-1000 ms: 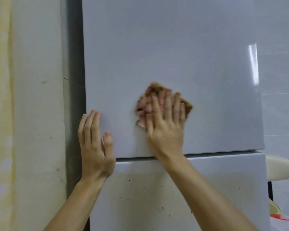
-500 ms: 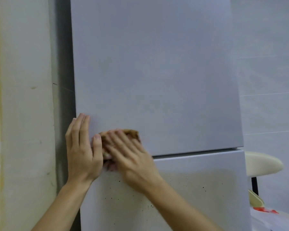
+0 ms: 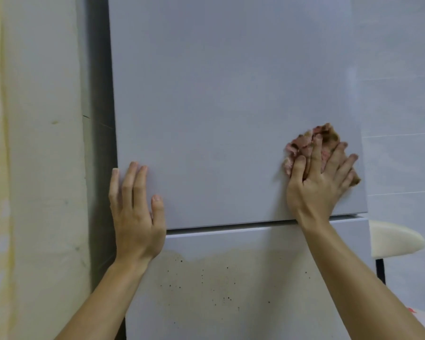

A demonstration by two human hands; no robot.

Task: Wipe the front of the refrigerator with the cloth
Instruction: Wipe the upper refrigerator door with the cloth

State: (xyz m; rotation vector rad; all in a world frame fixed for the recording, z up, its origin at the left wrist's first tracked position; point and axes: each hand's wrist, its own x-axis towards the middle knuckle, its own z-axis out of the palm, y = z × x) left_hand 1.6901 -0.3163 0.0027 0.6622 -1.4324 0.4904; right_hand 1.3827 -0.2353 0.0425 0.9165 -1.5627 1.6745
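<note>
The grey refrigerator (image 3: 231, 99) fills the middle of the view, with an upper door and a lower door (image 3: 243, 285) that carries dark specks and a brownish stain. My right hand (image 3: 319, 182) presses a crumpled pink and brown cloth (image 3: 304, 143) flat against the upper door near its lower right corner, fingers spread over it. My left hand (image 3: 135, 212) lies flat with fingers apart on the upper door's lower left corner, holding nothing.
A cream, yellow-stained wall (image 3: 35, 168) stands close to the left, with a dark gap (image 3: 100, 168) beside the refrigerator. A pale tiled wall (image 3: 400, 106) lies to the right. A cream stool seat (image 3: 393, 239) on a dark leg sits at lower right.
My right hand has swept the cloth from the door's lower left, beside my left hand, across to its lower right corner. My left hand has stayed on the left edge.
</note>
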